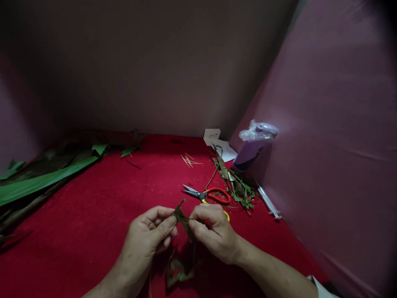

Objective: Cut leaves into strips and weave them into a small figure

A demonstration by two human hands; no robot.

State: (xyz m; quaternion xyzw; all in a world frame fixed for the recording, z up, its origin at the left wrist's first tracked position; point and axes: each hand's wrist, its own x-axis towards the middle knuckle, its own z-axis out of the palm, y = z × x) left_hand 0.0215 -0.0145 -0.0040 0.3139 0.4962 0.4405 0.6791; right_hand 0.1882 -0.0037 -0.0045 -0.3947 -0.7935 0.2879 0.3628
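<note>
A brownish-green strip of dried leaf [183,221] is stretched between my two hands, low in the middle of the view. My left hand [147,238] pinches its left end between thumb and fingers. On the other side, my right hand [214,231] grips the strip with thumb and forefinger. More of the crumpled leaf [180,275] hangs or lies below the hands; I cannot tell which. Just beyond my right hand are red-handled scissors [217,195] with blades pointing left. A yellow handle [227,215] shows partly behind that hand.
Several toothpicks [189,160] lie on the red cloth [93,219]. Leaf scraps [243,192], a syringe [268,203], white papers [226,150] and a purple bottle [252,151] wrapped in plastic at its top are at right. Long green leaves [49,180] spread at left. Walls stand behind and right.
</note>
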